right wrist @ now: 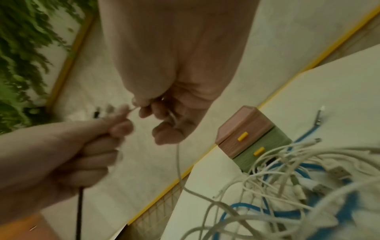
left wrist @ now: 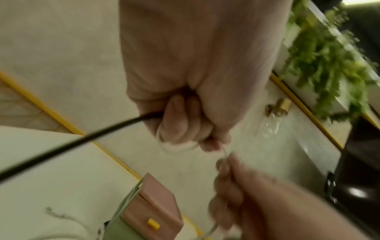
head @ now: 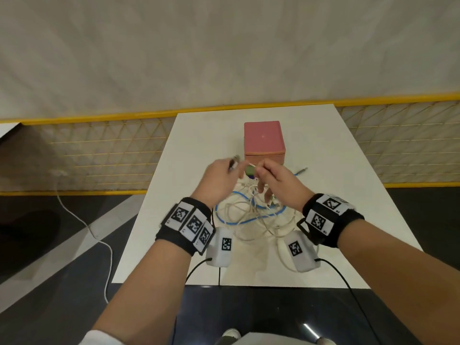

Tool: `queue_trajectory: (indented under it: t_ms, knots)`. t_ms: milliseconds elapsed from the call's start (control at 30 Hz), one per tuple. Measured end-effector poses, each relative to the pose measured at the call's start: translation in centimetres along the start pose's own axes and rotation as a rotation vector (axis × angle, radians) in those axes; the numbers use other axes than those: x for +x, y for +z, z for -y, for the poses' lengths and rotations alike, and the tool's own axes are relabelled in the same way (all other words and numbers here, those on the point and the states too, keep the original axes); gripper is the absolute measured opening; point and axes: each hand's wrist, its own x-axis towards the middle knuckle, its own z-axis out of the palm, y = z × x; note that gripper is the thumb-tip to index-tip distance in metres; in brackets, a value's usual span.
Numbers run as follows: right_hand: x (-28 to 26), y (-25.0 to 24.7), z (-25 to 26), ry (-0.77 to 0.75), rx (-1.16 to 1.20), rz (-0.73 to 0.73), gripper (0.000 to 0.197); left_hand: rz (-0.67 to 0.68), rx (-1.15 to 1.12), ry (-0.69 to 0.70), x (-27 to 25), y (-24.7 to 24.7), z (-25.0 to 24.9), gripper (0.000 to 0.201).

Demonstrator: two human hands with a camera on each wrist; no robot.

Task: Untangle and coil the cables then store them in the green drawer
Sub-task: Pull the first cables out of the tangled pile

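Observation:
A tangle of white cables (head: 251,215) and a blue cable (head: 231,220) lies on the white table (head: 336,220), in front of the small drawer unit. Its top drawer is pink (head: 264,139); the green drawer (right wrist: 263,155) below looks closed, with a yellow handle. Both hands are raised above the tangle. My left hand (head: 224,175) is curled round a loop of white cable (left wrist: 179,147), and a plug end sticks out past its fingers. Close beside it, my right hand (head: 267,174) pinches the same thin white cable (right wrist: 178,162), which hangs down to the pile.
The blue cable's plug end (head: 302,169) lies right of the drawer unit. A yellow mesh fence (head: 99,155) runs behind the table. A white cord (head: 99,242) trails over the dark floor on the left. Green plants (left wrist: 324,65) stand off to the side.

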Motion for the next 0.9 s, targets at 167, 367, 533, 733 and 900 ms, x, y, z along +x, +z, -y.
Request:
queue_trajectory:
  t_ms: [167,367,533,733,900]
  knots:
    - [-0.5,0.5,-2.1,0.118,-0.026,0.057,0.022,-0.357,-0.069,-0.016,1.1,-1.0,0.6,0.034]
    - [0.3,0.4,-0.2,0.037,-0.181,0.016,0.019,-0.079,0.265,0.168,-0.1,1.9,1.7,0.038]
    - [0.4,0.1,0.7,-0.049,-0.142,0.001,0.024,-0.100,-0.029,0.115,0.5,1.5,0.4,0.023]
    - [-1.7,1.2,-3.2,0.102,-0.165,0.117,0.029,-0.516,-0.144,0.054,2.4,-3.6,-0.1,0.026]
    - [-1.0,0.4,-3.0,0.041,-0.272,0.058,0.028,-0.186,0.061,0.165,0.8,-1.1,1.4,0.039]
